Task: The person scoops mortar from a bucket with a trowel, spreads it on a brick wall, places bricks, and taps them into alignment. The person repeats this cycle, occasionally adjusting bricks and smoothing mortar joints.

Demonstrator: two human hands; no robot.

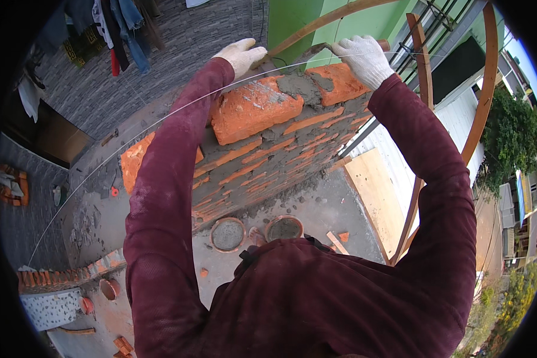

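Observation:
In a white work glove, my right hand [364, 58] grips a trowel [317, 50] above the far end of a brick wall [268, 161]. The trowel's handle end sticks out to the right of the fist, and its metal part points left. My left hand [243, 56], also gloved, is over the far side of the wall, its fingers loosely extended and nothing seen in them. Below the hands, a large orange brick [256, 108] and another brick [344, 83] lie on the top course. Grey mortar [301, 88] is spread between and over them.
A thin string line [161, 119] curves across the wall top. Two mortar buckets [227, 234] [284, 228] stand at the wall's foot. Curved wooden poles [486, 83] rise at the right. Clothes [122, 30] hang at the far left, and a plywood sheet [376, 191] lies right of the wall.

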